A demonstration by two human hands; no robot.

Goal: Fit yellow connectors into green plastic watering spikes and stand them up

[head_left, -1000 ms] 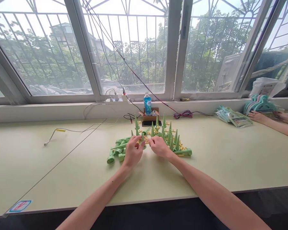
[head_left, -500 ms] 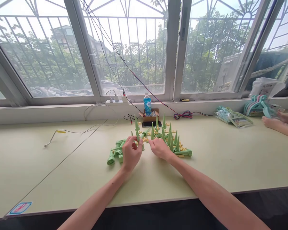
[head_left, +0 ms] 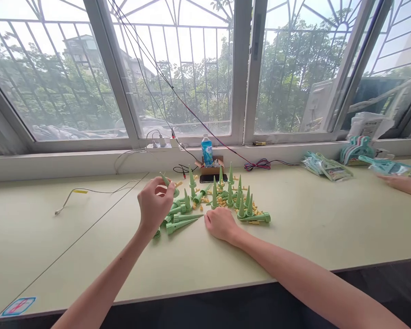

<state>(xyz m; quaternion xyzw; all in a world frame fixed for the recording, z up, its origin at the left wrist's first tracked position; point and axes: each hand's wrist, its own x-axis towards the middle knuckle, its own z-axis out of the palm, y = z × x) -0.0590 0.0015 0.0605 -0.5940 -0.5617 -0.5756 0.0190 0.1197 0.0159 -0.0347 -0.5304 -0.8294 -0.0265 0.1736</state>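
Observation:
My left hand is raised over the left side of a pile of green plastic parts, fingers closed round a tilted green watering spike. A small yellow valve piece shows beside its base; whether it is fitted there I cannot tell. My right hand rests on the table with its fingers curled. Anything inside them is hidden. Several green spikes stand upright by it, one of them just beyond its knuckles. A lying spike points its tip towards the right hand.
Loose yellow pieces lie among the spikes. Behind them are a phone, a small carton and a blue bottle. Cables run along the sill. To the right, another person's hand is by bagged hangers.
My left hand has moved left and slightly up, uncovering lying spikes. The right hand has drawn a little nearer to me and curled. The other person's hand has shifted.

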